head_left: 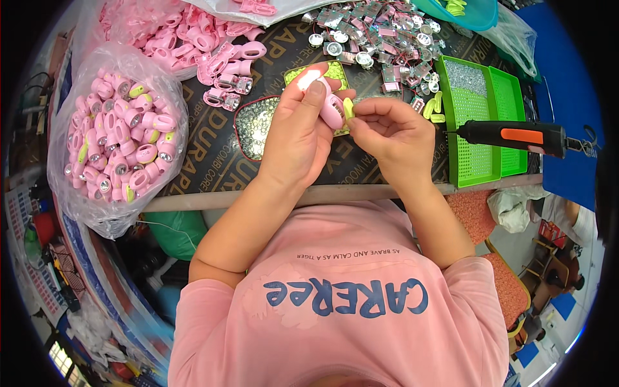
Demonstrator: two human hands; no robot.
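Note:
My left hand point(291, 138) is closed around a small pink flashlight point(333, 113), with its slotted opening turned toward my right hand. Close beside that opening, a yellow-green oval plastic piece point(349, 108) is pinched between the thumb and fingers of my right hand point(401, 134). I cannot tell whether the piece touches the flashlight. Behind my hands sits a yellow-green container point(336, 72) of small parts, partly hidden. A tray of small clear round parts point(250, 132) lies left of my left wrist. Several loose yellow-green pieces point(437, 103) rest beyond my right hand.
At left stands a clear plastic bag point(71, 184) full of pink flashlights. Pink shells point(193, 42) and silvery reflector modules point(387, 39) are heaped at the back. A black-and-orange electric screwdriver point(516, 134) lies across green trays point(474, 171) at right, one holding small metal parts.

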